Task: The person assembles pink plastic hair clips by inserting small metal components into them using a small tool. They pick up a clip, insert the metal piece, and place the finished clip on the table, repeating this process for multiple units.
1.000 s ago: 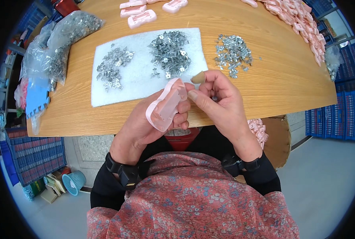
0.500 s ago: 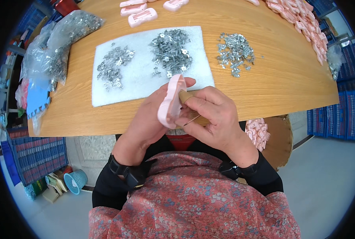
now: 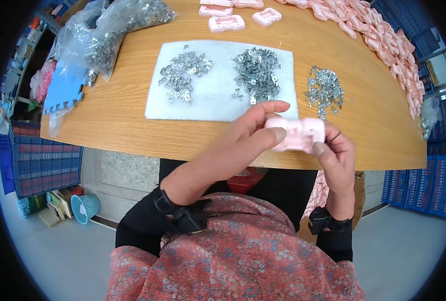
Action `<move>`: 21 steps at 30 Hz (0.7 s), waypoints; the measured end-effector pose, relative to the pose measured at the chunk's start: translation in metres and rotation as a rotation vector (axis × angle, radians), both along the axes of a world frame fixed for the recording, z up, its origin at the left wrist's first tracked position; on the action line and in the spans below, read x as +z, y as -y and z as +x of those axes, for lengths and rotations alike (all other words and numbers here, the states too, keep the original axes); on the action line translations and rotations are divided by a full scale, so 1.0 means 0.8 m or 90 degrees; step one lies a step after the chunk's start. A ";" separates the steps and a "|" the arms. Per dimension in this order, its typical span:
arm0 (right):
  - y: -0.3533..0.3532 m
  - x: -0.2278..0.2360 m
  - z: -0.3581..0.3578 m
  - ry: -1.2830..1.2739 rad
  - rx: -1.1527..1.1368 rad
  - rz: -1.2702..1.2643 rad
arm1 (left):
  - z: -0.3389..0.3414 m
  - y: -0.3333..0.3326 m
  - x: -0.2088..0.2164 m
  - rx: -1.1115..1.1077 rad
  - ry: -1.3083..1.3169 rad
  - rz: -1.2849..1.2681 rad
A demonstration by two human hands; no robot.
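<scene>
Hands meet over the near edge of the wooden tabletop [image 3: 133,115]: the left hand [image 3: 248,133] and right hand [image 3: 336,155] each pinch one end of a smooth, pale pink plastic case [image 3: 297,134] with rounded lobes. Beyond it, small shiny metal clips [image 3: 255,72] lie heaped on a fuzzy white mat [image 3: 213,98].

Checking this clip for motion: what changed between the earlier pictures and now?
The pink plastic piece, earlier on edge, now lies flat and has shifted right, gripped by the left hand and right hand. The metal clip piles on the white mat stayed put.
</scene>
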State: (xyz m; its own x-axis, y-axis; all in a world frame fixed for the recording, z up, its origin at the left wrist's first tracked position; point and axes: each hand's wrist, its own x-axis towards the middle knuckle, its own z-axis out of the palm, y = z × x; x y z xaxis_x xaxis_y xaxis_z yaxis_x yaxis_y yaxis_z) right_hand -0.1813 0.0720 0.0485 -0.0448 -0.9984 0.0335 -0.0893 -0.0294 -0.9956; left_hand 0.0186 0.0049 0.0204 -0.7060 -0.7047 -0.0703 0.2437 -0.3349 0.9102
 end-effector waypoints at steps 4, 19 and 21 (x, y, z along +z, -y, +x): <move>0.013 0.002 0.022 -0.113 0.213 -0.037 | 0.040 0.015 0.012 -0.216 0.037 0.021; 0.143 -0.023 0.177 -0.637 0.223 -0.264 | 0.163 -0.031 -0.023 -0.020 -0.139 0.255; 0.149 -0.033 0.188 -0.693 0.203 -0.268 | 0.172 -0.029 -0.021 -0.001 -0.125 0.227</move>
State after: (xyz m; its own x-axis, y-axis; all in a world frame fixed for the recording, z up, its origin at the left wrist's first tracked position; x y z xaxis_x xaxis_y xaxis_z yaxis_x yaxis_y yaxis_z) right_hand -0.0312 -0.0473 0.0221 0.4551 -0.8614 0.2256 -0.8041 -0.5064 -0.3115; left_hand 0.1559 0.0280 0.0036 -0.7316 -0.6593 -0.1734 0.4007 -0.6217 0.6730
